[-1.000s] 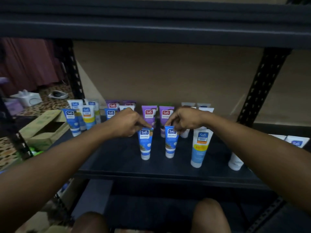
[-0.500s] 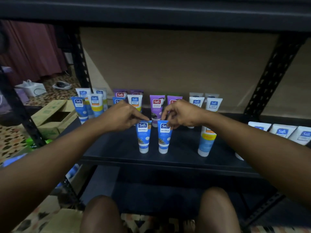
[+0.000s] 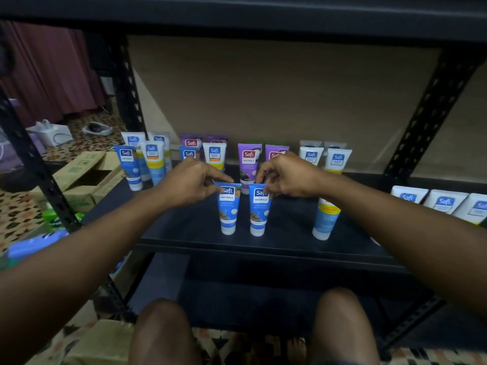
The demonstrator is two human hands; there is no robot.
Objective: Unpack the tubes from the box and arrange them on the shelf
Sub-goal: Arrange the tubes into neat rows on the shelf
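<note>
Two narrow pinching grips: the left hand (image 3: 189, 185) holds the left tube (image 3: 228, 209) by its top, the right hand (image 3: 290, 177) the right tube (image 3: 259, 212). Both stand cap-down near the shelf (image 3: 184, 233) front edge, with open shelf flanking them.

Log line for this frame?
phase: arranging | left hand: pinches left blue tube | right hand: pinches right blue tube | both upright on shelf
</note>
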